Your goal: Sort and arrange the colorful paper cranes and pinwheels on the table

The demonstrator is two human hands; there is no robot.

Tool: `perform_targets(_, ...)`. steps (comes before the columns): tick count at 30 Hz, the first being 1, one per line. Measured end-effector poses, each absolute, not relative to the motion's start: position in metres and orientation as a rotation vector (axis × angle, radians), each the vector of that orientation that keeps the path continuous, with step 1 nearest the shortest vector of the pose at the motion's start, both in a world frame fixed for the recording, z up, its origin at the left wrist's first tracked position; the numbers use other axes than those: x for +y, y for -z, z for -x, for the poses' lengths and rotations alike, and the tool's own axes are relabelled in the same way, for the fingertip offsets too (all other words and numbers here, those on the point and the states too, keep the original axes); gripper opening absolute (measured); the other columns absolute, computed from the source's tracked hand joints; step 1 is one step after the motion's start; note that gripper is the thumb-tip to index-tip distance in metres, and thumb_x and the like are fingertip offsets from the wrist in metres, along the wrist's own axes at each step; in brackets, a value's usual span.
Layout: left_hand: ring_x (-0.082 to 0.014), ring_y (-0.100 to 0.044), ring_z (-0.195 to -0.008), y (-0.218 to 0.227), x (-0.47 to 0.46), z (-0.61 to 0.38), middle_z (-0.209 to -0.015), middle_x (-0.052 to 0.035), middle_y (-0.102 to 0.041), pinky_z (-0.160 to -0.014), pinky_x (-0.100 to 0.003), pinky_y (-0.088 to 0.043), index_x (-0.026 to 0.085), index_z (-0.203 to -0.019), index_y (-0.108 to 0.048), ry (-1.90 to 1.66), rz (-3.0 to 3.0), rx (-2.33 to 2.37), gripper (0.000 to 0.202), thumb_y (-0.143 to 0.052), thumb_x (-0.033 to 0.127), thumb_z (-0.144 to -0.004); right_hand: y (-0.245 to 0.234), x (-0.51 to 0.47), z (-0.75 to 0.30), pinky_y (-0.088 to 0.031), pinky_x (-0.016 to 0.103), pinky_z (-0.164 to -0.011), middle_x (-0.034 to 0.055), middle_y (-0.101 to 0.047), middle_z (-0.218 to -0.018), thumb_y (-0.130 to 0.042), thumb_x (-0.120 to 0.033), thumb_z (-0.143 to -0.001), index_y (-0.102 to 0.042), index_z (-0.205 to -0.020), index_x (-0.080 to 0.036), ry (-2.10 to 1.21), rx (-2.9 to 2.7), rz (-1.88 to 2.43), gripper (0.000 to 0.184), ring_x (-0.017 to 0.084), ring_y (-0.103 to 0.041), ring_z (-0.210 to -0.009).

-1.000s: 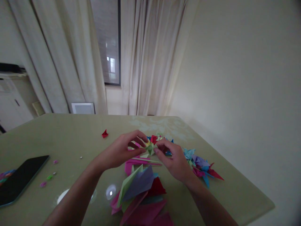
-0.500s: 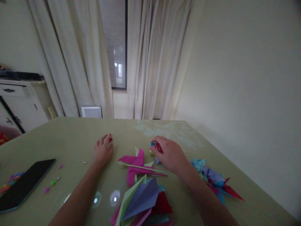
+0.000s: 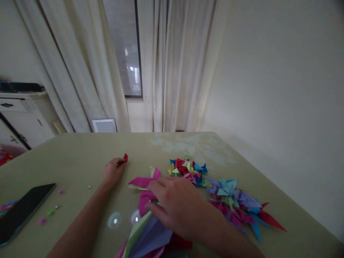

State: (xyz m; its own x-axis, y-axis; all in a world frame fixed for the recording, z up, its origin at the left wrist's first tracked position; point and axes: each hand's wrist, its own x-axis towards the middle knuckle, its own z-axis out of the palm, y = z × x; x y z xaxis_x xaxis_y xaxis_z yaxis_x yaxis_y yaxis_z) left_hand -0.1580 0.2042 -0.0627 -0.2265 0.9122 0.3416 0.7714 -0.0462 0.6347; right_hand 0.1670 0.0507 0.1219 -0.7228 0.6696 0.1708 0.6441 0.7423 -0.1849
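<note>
My left hand (image 3: 114, 171) is closed in a pinch on a small red folded paper piece (image 3: 126, 157) over the left middle of the table. My right hand (image 3: 178, 204), thumb and fingers apart and bent, hovers over or touches a pink and green folded paper shape (image 3: 142, 182). Its palm hides part of that shape. Below it lies a stack of larger folded papers (image 3: 150, 236) in green, purple, pink and red. Beyond the right hand sits a heap of small multicoloured folded paper pieces (image 3: 188, 168).
Folded paper cranes (image 3: 242, 204) in blue, purple, pink and red lie along the right side. A dark phone or tablet (image 3: 25, 211) rests at the left, with small pink beads (image 3: 61, 192) and a green bead (image 3: 51, 212) beside it. The table (image 3: 134, 143) ends before curtains.
My right hand has left the heap of small folded pieces and come nearer to me and leftward. My left hand, flatter before, now pinches the red paper piece. The view has shifted slightly.
</note>
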Motion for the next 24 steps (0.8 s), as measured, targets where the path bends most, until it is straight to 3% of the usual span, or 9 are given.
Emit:
perform_targets(4, -0.0283, -0.079, -0.091, 0.036, 0.206, 0.146, -0.102, -0.0127, -0.083, -0.087, -0.040, -0.064, 0.020, -0.097, -0.073, -1.244, -1.784, 1.853, 0.047, -0.058, 0.062, -0.084, -0.126, 0.056, -0.170, -0.059, 0.037, -0.078, 0.0075, -0.077, -0.104, -0.056, -0.039, -0.110, -0.069, -0.112, -0.019, -0.154, -2.655, 1.115, 0.024, 0.026, -0.076, -0.092)
perform_targets(6, -0.0273, -0.079, -0.090, 0.009, 0.199, 0.127, -0.098, -0.0111, -0.084, -0.087, -0.039, -0.064, 0.019, -0.095, -0.075, -1.242, -1.861, 1.653, 0.051, -0.064, 0.067, -0.082, -0.128, 0.063, -0.172, -0.059, 0.037, -0.082, 0.0089, -0.076, -0.112, -0.055, -0.035, -0.110, -0.068, -0.120, -0.018, -0.120, -2.562, 1.175, 0.023, 0.026, -0.075, -0.098)
perform_targets(9, -0.0231, -0.077, -0.089, -0.040, 0.171, 0.088, -0.096, -0.0076, -0.083, -0.086, -0.035, -0.063, 0.021, -0.097, -0.078, -1.103, -2.104, 1.163, 0.034, -0.070, 0.054, -0.093, -0.129, 0.075, -0.179, -0.057, 0.036, -0.090, 0.0112, -0.070, -0.134, -0.057, -0.028, -0.110, -0.055, -0.148, -0.021, -0.050, -2.353, 1.244, 0.039, 0.026, -0.071, -0.114)
perform_targets(10, -0.0211, -0.077, -0.091, -0.055, 0.159, 0.075, -0.098, -0.0063, -0.082, -0.086, -0.032, -0.062, 0.022, -0.098, -0.078, -1.038, -2.188, 1.044, 0.026, -0.069, 0.046, -0.097, -0.129, 0.078, -0.182, -0.056, 0.035, -0.091, 0.0114, -0.068, -0.137, -0.057, -0.025, -0.110, -0.054, -0.150, -0.022, -0.035, -2.307, 1.261, 0.040, 0.025, -0.070, -0.116)
perform_targets(15, -0.0157, -0.076, -0.094, -0.097, 0.116, 0.032, -0.099, -0.0036, -0.081, -0.086, -0.025, -0.060, 0.023, -0.098, -0.078, -1.077, -2.401, 0.782, 0.015, -0.064, 0.024, -0.104, -0.132, 0.088, -0.200, -0.050, 0.029, -0.087, 0.0049, -0.077, -0.103, -0.057, -0.021, -0.110, -0.073, -0.107, -0.021, -0.153, -2.322, 1.250, 0.016, 0.019, -0.073, -0.098)
perform_targets(20, -0.0153, -0.077, -0.092, -0.097, 0.111, 0.034, -0.103, -0.0019, -0.081, -0.083, -0.025, -0.061, 0.026, -0.115, -0.076, -1.273, -2.338, 0.971, 0.016, -0.072, 0.028, -0.100, -0.138, 0.094, -0.215, -0.048, 0.030, -0.083, 0.0059, -0.080, -0.101, -0.059, -0.024, -0.109, -0.075, -0.106, -0.022, -0.084, -2.301, 1.452, 0.016, 0.021, -0.074, -0.095)
perform_targets(24, -0.0130, -0.075, -0.079, -0.106, 0.103, 0.043, -0.089, 0.0013, -0.081, -0.074, -0.022, -0.059, 0.025, -0.101, -0.078, -1.436, -2.272, 1.134, 0.011, -0.073, 0.035, -0.100, -0.135, 0.110, -0.232, -0.051, 0.035, -0.082, 0.0122, -0.081, -0.105, -0.061, -0.023, -0.106, -0.077, -0.105, -0.019, 0.067, -2.288, 1.777, 0.017, 0.028, -0.075, -0.100)
